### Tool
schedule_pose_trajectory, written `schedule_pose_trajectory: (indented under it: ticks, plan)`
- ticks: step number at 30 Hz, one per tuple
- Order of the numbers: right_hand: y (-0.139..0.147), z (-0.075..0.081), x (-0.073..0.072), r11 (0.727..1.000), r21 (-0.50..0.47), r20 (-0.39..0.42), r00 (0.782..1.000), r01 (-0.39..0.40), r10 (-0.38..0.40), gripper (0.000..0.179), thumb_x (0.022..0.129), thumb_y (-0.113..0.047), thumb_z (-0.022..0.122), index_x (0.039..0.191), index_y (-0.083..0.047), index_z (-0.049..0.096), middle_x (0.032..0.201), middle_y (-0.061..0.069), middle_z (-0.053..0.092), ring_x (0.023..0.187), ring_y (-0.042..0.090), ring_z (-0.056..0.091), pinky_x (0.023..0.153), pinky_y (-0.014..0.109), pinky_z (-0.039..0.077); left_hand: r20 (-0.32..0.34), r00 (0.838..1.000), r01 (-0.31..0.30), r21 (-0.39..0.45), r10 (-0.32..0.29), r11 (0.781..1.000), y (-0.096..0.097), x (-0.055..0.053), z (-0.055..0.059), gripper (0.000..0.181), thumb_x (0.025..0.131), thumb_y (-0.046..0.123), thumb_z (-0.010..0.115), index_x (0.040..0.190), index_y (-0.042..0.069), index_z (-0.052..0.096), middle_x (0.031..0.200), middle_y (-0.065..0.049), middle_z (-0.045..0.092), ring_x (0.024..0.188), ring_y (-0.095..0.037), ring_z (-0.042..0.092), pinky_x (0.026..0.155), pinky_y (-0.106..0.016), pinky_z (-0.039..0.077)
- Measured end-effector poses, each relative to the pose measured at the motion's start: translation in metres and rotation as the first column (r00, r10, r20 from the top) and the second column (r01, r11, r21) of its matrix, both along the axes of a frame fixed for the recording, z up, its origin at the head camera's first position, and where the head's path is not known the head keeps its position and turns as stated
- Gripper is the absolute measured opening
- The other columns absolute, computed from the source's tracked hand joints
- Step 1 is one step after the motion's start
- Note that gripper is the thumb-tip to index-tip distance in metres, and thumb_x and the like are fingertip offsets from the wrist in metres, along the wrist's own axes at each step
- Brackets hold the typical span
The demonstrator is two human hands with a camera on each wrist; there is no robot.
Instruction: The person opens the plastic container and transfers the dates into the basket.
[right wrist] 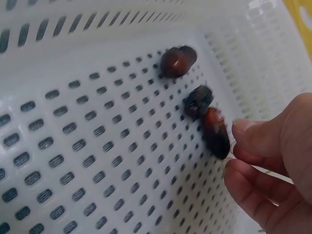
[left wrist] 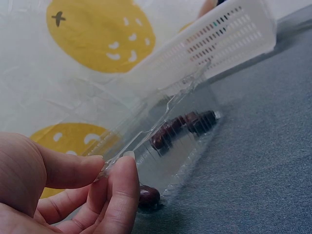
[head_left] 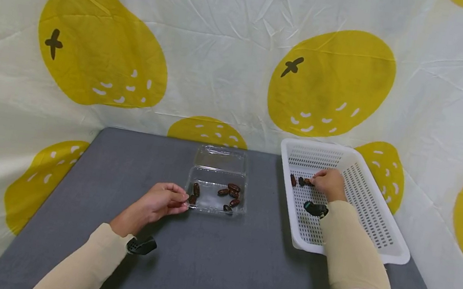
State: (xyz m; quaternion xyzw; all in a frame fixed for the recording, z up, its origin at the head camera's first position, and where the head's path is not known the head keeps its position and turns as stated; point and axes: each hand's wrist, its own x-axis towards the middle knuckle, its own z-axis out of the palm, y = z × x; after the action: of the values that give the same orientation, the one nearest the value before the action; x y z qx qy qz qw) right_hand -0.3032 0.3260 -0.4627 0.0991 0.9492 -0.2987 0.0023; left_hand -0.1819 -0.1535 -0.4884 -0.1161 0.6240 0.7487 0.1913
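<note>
My left hand (head_left: pixel 161 201) pinches the rim of a clear plastic clamshell box (head_left: pixel 209 204) at its front left corner, thumb above and fingers below. The box lies with its lid (head_left: pixel 221 159) folded back. Inside it are several dark brown dates (head_left: pixel 233 187), some at the left side and some at the right. My right hand (head_left: pixel 329 184) reaches down into a white plastic basket (head_left: pixel 289 207). Its thumb and forefinger are slightly apart, with their tips right beside a date (right wrist: pixel 216 134). A wrinkled darker date (right wrist: pixel 197 101) and another date (right wrist: pixel 176 62) lie just beyond it on the basket floor.
The grey table (head_left: pixel 214 265) reaches back to a hanging white cloth (head_left: pixel 220 64) printed with big yellow fruit. The slotted basket walls rise around the right hand. Bare grey tabletop separates the box from the basket.
</note>
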Motion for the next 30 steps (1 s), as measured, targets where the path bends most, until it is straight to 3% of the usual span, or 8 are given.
schedule_pose_trajectory:
  ticks: [9, 15, 18, 24, 28, 30]
  plan:
    - [-0.011, 0.022, 0.001, 0.994, -0.102, -0.024, 0.999, -0.023, 0.021, 0.028, 0.096, -0.018, 0.067, 0.115, 0.002, 0.073, 0.119, 0.025, 0.069, 0.096, 0.032, 0.060, 0.072, 0.032, 0.052, -0.004, 1.000, 0.005, 0.009, -0.005, 1.000, -0.003, 0.000, 0.004, 0.010, 0.094, -0.002, 0.073, 0.100, 0.001, 0.066, 0.089, -0.009, 0.069, 0.070, -0.015, 0.072, 0.070, -0.026, 0.066]
    - [-0.023, 0.035, 0.005, 0.971, -0.209, -0.073, 0.992, -0.116, 0.103, 0.030, 0.098, -0.015, 0.068, 0.121, 0.003, 0.072, 0.122, 0.026, 0.069, 0.097, 0.031, 0.065, 0.092, 0.046, 0.062, -0.003, 1.000, 0.005, 0.011, -0.005, 1.000, -0.003, 0.000, 0.003, 0.009, 0.094, -0.001, 0.073, 0.099, 0.002, 0.066, 0.091, -0.010, 0.070, 0.071, -0.015, 0.072, 0.071, -0.027, 0.066]
    - [-0.029, 0.041, 0.006, 0.955, -0.248, -0.100, 0.985, -0.164, 0.143, 0.032, 0.098, -0.015, 0.070, 0.123, 0.004, 0.071, 0.121, 0.025, 0.070, 0.093, 0.023, 0.067, 0.092, 0.039, 0.063, -0.002, 1.000, 0.008, 0.011, -0.008, 1.000, -0.003, 0.001, 0.003, 0.008, 0.095, -0.002, 0.072, 0.095, 0.004, 0.066, 0.090, -0.010, 0.070, 0.071, -0.015, 0.071, 0.071, -0.026, 0.066]
    - [-0.044, 0.055, 0.011, 0.911, -0.342, -0.152, 0.971, -0.229, 0.187, 0.033, 0.095, -0.011, 0.074, 0.122, 0.008, 0.070, 0.109, 0.016, 0.074, 0.081, 0.009, 0.067, 0.076, 0.019, 0.060, -0.006, 1.000, 0.013, 0.013, -0.013, 1.000, -0.002, 0.002, 0.003, 0.011, 0.096, -0.003, 0.069, 0.092, 0.006, 0.066, 0.091, -0.010, 0.070, 0.071, -0.015, 0.071, 0.070, -0.026, 0.066]
    - [-0.054, 0.068, 0.017, 0.890, -0.374, -0.163, 0.963, -0.259, 0.212, 0.033, 0.095, -0.011, 0.074, 0.123, 0.007, 0.070, 0.108, 0.013, 0.075, 0.083, 0.009, 0.068, 0.078, 0.017, 0.060, -0.002, 1.000, 0.015, 0.009, -0.015, 1.000, -0.001, 0.002, 0.004, 0.011, 0.096, -0.003, 0.069, 0.092, 0.007, 0.066, 0.090, -0.010, 0.071, 0.070, -0.015, 0.071, 0.070, -0.026, 0.066]
    - [-0.060, 0.075, 0.019, 0.894, -0.356, -0.160, 0.960, -0.272, 0.228, 0.032, 0.096, -0.015, 0.074, 0.122, 0.004, 0.072, 0.109, 0.012, 0.075, 0.086, 0.010, 0.068, 0.082, 0.020, 0.059, -0.005, 1.000, 0.020, 0.003, -0.020, 1.000, -0.001, 0.002, 0.005, 0.009, 0.096, -0.002, 0.070, 0.093, 0.006, 0.066, 0.090, -0.010, 0.070, 0.071, -0.015, 0.072, 0.071, -0.026, 0.066]
